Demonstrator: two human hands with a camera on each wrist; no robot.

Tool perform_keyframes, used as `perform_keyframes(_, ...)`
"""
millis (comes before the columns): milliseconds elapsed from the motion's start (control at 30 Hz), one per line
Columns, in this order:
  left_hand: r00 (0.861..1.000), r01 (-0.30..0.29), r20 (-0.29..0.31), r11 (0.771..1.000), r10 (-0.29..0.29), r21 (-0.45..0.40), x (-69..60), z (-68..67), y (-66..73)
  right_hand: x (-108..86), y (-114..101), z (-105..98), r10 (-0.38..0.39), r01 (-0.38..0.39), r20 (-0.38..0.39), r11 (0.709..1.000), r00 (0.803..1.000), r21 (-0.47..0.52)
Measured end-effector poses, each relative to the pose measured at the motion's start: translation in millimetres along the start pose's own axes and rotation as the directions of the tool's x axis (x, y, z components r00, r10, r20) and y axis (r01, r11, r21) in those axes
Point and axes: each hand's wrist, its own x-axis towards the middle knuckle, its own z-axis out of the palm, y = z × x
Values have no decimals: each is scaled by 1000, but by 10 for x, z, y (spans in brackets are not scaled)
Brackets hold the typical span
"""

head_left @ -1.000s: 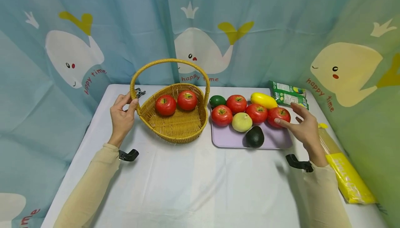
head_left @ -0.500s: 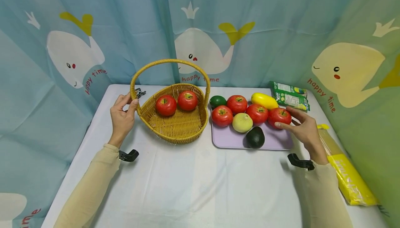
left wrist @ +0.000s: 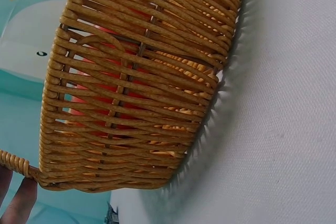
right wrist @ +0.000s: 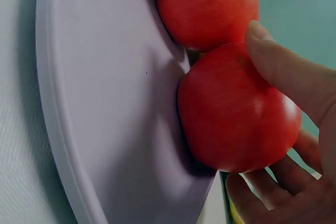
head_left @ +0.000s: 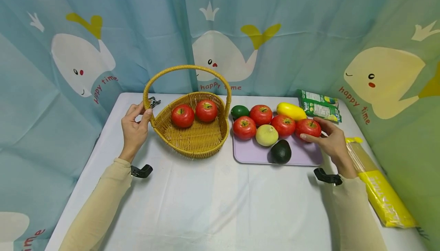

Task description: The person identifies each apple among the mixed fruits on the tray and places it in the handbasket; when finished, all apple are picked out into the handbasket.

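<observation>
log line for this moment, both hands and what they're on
left hand: grips basket handle | right hand: holds rightmost red apple, on purple tray | basket: two red apples inside

Six apples, one basket, one tray, perhaps two green packets

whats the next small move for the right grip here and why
Probably lift the rightmost apple off the tray: the right grip curls around it, and the basket, held by the left grip, shows room at its near side.
</observation>
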Motion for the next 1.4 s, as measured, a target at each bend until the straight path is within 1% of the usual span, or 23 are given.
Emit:
perform_keyframes(233,1000,-7,-1,1000,7,-7,-3,-3,4,19,-18,10,61,-61,-22,998,998,-17)
perform_keyframes(333,1000,-7,-2,1000,7,-3,-1,0,4,18,-1,12,85,-85,-35,996,996,6)
perform_keyframes(433,1000,-4,0,1000,4,-1,-4,5,8,-3,3,-3,124,-123,-31,992,992,14)
perform_keyframes(533,1000,-3,4,1000,3,0,-8,8,17,-30,8,-36,166,-166,-15,986,986,-4)
perform_keyframes(600,1000,-4,5,1000,4,-2,-11,7,22,-46,14,-64,179,-179,-7,984,984,-23)
perform_keyframes(667,1000,-3,6,1000,3,-3,-13,3,23,-52,21,-93,188,-188,-1,982,982,-15)
perform_keyframes(700,1000,-2,5,1000,3,-3,-14,1,6,-55,24,-106,191,-191,0,982,982,0)
perform_keyframes(767,1000,-1,1,1000,1,4,-11,-6,-63,-60,24,-132,202,-202,9,977,979,65)
perform_keyframes(833,1000,1,-5,1000,-1,17,-3,-15,-154,-67,21,-156,214,-215,21,960,977,179)
perform_keyframes(900,1000,3,-12,999,-2,33,3,-23,-249,-79,15,-176,223,-223,33,928,974,299)
perform_keyframes(967,1000,5,-14,999,-4,43,14,-32,-306,-91,7,-195,220,-218,42,887,975,406)
perform_keyframes(1000,1000,8,-14,999,-7,45,17,-36,-323,-98,3,-201,212,-209,44,871,976,444)
perform_keyframes(1033,1000,10,-14,999,-10,45,18,-39,-332,-104,-2,-206,204,-201,45,859,978,470)
perform_keyframes(1100,1000,12,-10,999,-12,43,19,-46,-338,-116,-20,-212,183,-183,49,846,982,500)
perform_keyframes(1233,1000,7,-3,999,-7,36,17,-54,-343,-138,-83,-210,142,-157,70,830,987,535)
perform_keyframes(1300,1000,3,-3,999,-3,34,17,-54,-344,-146,-127,-200,123,-149,84,816,989,558)
perform_keyframes(1367,1000,2,-1,999,-2,32,16,-55,-343,-154,-174,-185,105,-138,91,810,990,570)
perform_keyframes(1400,1000,2,-3,1000,-2,28,16,-53,-341,-161,-201,-177,98,-132,91,815,991,564)
